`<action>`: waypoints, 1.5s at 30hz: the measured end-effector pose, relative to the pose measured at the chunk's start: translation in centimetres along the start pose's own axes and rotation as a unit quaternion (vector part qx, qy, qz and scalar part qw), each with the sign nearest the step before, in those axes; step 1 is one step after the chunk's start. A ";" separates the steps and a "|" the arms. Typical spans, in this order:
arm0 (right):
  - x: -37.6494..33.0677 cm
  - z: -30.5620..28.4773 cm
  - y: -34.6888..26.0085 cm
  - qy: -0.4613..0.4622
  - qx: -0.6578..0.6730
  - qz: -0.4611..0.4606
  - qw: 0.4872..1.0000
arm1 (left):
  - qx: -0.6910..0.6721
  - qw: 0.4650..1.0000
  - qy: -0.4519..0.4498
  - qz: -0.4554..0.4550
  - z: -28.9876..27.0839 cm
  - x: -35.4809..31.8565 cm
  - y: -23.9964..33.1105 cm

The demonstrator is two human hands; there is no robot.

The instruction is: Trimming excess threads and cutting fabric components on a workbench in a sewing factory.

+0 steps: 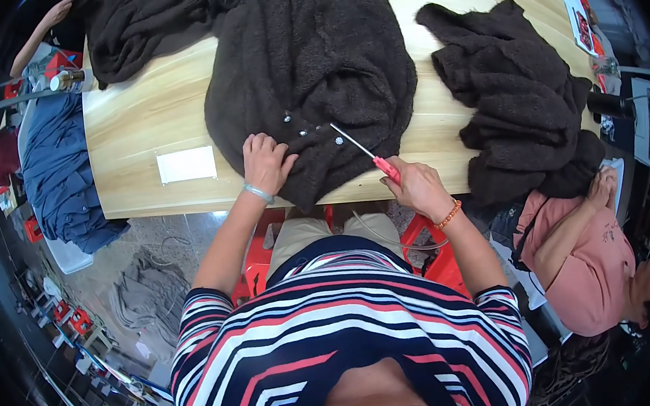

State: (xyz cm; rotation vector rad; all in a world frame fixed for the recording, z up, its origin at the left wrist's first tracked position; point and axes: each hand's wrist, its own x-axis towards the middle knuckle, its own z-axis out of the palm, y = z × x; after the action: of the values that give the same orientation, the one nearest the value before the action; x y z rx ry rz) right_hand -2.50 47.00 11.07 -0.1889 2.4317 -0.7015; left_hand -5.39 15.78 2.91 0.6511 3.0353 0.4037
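Note:
A dark brown fuzzy garment (308, 57) lies across the table in front of me, its lower end close to the near edge. Several small shiny studs or buttons (339, 141) sit on it between my hands. My left hand (266, 162) rests on the lower left of the garment, fingers lying on the cloth and thumb apart. In my right hand (420, 187), closed round the pink-red handle, is a tool with a long thin metal shaft (352, 139). Its tip is over the cloth by the studs; whether it touches, I cannot tell. The tool's exact kind is unclear.
Another dark brown garment (516, 86) is heaped on the right of the wooden table (140, 126). A white paper card (186, 165) lies at left. Blue cloth (66, 164) hangs beyond the left edge. A person in pink (585, 257) sits at right. A thin hose (422, 247) crosses near my lap.

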 end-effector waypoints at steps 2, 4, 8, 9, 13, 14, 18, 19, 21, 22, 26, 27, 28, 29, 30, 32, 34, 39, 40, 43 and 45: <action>0.2 0.2 0.0 -0.011 -0.016 -0.014 1.000 | -0.029 0.999 0.022 -0.001 -0.3 0.4 0.9; 0.7 0.0 -0.1 -0.010 -0.023 -0.019 1.000 | -0.089 0.990 0.110 0.004 -1.0 2.6 2.7; 1.2 -1.4 -1.3 -0.046 -0.065 -0.030 0.996 | 0.002 0.998 -0.018 -0.060 3.4 1.8 2.6; 1.1 -1.5 -1.3 -0.048 -0.068 -0.029 0.996 | -0.008 0.997 -0.045 -0.064 4.1 1.2 2.4; 0.8 -1.7 -1.7 -0.082 -0.119 -0.062 0.988 | -0.004 0.995 -0.083 -0.050 5.0 0.7 2.0; 1.3 -1.9 -1.9 -0.082 -0.120 -0.067 0.987 | -0.004 0.995 -0.082 -0.051 4.7 1.0 2.2; 3.4 -2.3 -3.2 -0.060 -0.111 -0.043 0.991 | -0.006 0.991 -0.120 -0.064 4.8 2.2 2.8; 3.3 -2.0 -2.8 -0.070 -0.120 -0.045 0.989 | -0.012 0.991 -0.115 -0.066 5.0 2.3 2.8; 2.6 -2.4 -2.3 -0.097 -0.139 -0.058 0.984 | 0.001 0.990 -0.126 -0.069 5.1 2.5 2.9; 1.9 -2.4 -1.9 -0.096 -0.141 -0.057 0.984 | 0.015 0.988 -0.138 -0.071 5.1 2.6 2.9; -0.6 -2.6 -0.4 -0.123 -0.170 -0.032 0.977 | -0.036 0.993 -0.090 -0.066 5.3 2.6 3.8; -0.8 -2.8 -0.5 -0.092 -0.156 -0.035 0.983 | -0.031 0.994 -0.075 -0.074 4.8 2.7 4.6; -0.9 -2.9 -0.5 -0.061 -0.142 -0.039 0.987 | -0.026 0.994 -0.060 -0.082 4.4 2.6 5.5; -1.0 -2.8 -0.3 -0.041 -0.141 -0.048 0.988 | -0.046 0.997 -0.012 -0.054 4.4 2.0 6.2; -1.1 -2.9 -0.3 -0.041 -0.143 -0.048 0.988 | -0.075 0.997 0.009 -0.035 4.3 1.5 7.0; -1.2 -2.9 -0.5 0.001 -0.123 -0.044 0.991 | -0.118 0.993 -0.029 -0.006 5.4 0.7 7.7; -1.5 -3.0 -0.6 -0.033 -0.131 -0.034 0.990 | -0.095 0.993 -0.063 -0.002 5.9 -0.1 8.2; -3.1 -2.8 0.1 -0.104 -0.189 -0.035 0.976 | -0.057 0.997 -0.055 0.018 6.2 0.3 8.1; -3.2 -2.8 0.1 -0.102 -0.189 -0.036 0.976 | -0.055 0.997 -0.054 0.019 6.0 0.2 8.2; -2.6 -3.2 0.0 -0.077 -0.189 -0.031 0.978 | -0.088 0.995 -0.046 0.020 5.5 0.4 7.6; -2.0 -2.8 -0.1 -0.032 -0.146 -0.055 0.987 | -0.191 0.982 0.003 0.005 4.5 1.2 6.6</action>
State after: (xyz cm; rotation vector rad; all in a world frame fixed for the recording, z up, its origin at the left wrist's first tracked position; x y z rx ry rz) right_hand -2.51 48.72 14.04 -0.4586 2.4657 -0.3759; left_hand -3.57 23.15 0.28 0.6355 2.8339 0.9567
